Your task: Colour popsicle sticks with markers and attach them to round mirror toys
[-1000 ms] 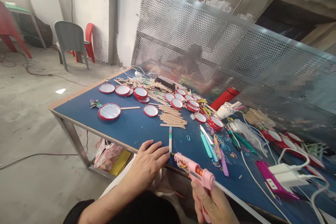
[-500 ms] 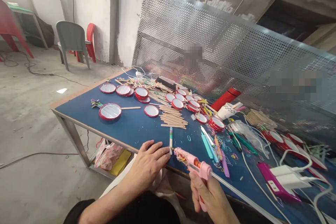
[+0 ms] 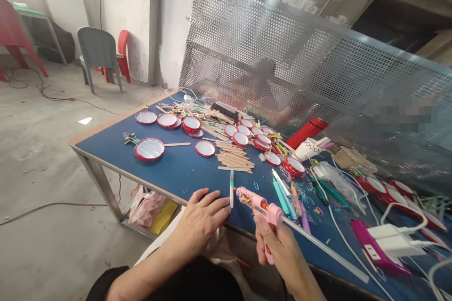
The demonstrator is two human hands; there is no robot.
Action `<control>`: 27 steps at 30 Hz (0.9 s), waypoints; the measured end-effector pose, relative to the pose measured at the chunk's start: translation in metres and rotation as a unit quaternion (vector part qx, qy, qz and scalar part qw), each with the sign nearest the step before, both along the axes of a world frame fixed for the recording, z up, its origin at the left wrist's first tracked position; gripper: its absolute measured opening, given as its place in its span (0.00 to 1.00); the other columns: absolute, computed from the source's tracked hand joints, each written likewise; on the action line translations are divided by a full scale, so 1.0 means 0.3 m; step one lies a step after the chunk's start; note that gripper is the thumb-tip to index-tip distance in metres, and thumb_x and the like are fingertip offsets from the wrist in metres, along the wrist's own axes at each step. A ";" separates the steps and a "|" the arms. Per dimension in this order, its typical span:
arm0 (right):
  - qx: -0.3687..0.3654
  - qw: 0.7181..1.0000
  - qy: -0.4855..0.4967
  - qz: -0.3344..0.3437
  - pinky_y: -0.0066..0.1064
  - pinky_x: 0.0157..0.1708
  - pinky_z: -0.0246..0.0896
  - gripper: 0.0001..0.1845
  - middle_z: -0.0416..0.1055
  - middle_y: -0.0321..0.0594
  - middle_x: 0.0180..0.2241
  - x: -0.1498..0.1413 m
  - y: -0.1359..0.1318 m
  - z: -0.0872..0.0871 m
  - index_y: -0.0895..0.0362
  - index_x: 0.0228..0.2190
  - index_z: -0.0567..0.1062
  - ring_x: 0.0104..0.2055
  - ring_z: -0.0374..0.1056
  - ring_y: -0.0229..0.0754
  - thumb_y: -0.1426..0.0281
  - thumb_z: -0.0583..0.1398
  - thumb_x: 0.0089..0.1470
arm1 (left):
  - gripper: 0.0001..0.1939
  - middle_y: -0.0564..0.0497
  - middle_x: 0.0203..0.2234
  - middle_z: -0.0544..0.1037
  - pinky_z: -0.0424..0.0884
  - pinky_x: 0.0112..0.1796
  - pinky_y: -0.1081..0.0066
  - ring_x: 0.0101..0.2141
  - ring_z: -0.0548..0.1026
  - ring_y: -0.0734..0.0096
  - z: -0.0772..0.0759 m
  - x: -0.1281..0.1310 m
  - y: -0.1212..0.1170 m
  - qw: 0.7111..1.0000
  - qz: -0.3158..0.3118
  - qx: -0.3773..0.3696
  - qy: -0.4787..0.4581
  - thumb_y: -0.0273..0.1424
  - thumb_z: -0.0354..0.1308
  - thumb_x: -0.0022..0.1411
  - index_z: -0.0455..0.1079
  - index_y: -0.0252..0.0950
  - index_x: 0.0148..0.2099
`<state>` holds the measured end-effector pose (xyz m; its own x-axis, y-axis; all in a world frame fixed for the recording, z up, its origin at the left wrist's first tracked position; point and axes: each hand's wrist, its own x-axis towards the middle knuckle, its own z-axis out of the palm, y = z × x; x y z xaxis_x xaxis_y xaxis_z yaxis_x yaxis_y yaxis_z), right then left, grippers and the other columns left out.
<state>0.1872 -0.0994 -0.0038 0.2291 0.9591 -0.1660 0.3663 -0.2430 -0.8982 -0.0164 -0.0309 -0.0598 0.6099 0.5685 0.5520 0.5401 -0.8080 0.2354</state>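
Note:
My right hand [image 3: 277,244] is wrapped round a pink hot glue gun [image 3: 259,204], with a long clear glue stick [image 3: 328,247] sticking out of its back. The gun's nozzle is at the side of a wooden craft stick [image 3: 231,188] marked with green and other colours. That stick lies upright in view near the table's front edge. My left hand [image 3: 203,214] lies flat on the table, fingers spread, its fingertips at the lower end of the stick. Just beyond is a pile of plain craft sticks [image 3: 235,157].
Several red-rimmed white discs [image 3: 205,148] lie across the blue table [image 3: 176,169]. To the right are coloured pens [image 3: 282,195], a paper cup [image 3: 306,149], a red flask [image 3: 307,132] and a purple power strip [image 3: 376,249] with white plugs. A perforated metal screen [image 3: 282,51] stands behind.
The glue gun's nozzle has moved up along the coloured craft stick, away from me. My left hand has stayed at the stick's lower end.

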 end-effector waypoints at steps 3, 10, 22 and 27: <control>-0.008 1.000 0.008 0.001 0.27 0.14 0.52 0.35 0.61 0.31 0.09 -0.005 0.008 0.001 0.51 0.21 0.65 0.11 0.56 0.34 0.32 0.57 0.52 | 0.11 0.54 0.57 0.81 0.61 0.59 0.59 0.58 0.74 0.62 0.002 -0.001 -0.001 1.000 -0.002 -0.001 -0.007 0.32 0.54 0.76 0.73 0.43 0.56; -0.003 1.000 0.018 -0.007 0.24 0.12 0.49 0.35 0.60 0.29 0.10 -0.006 0.010 -0.016 0.51 0.23 0.63 0.11 0.56 0.33 0.32 0.58 0.50 | 0.12 0.53 0.58 0.80 0.61 0.60 0.58 0.59 0.73 0.62 -0.003 -0.003 0.000 1.000 -0.005 -0.002 0.006 0.30 0.56 0.75 0.73 0.43 0.57; -0.006 1.000 0.002 0.007 0.27 0.13 0.51 0.32 0.59 0.27 0.11 0.005 -0.049 -0.034 0.51 0.25 0.64 0.11 0.56 0.34 0.35 0.56 0.56 | 0.12 0.54 0.57 0.80 0.61 0.59 0.58 0.58 0.74 0.63 0.007 0.000 0.001 1.000 -0.001 -0.001 0.003 0.31 0.54 0.76 0.73 0.43 0.57; -0.002 1.000 -0.013 0.001 0.26 0.12 0.49 0.31 0.57 0.27 0.10 0.008 -0.078 -0.041 0.52 0.26 0.67 0.10 0.55 0.34 0.36 0.56 0.57 | 0.12 0.55 0.59 0.79 0.60 0.59 0.57 0.59 0.74 0.62 0.000 0.000 0.002 1.000 -0.007 -0.008 0.000 0.32 0.53 0.76 0.72 0.43 0.57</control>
<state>0.1895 -0.1229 -0.0161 0.2317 0.9589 -0.1639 0.3896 -0.2459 -0.8875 -0.0165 -0.0301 -0.0599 0.6172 0.5694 0.5430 0.5292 -0.8112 0.2490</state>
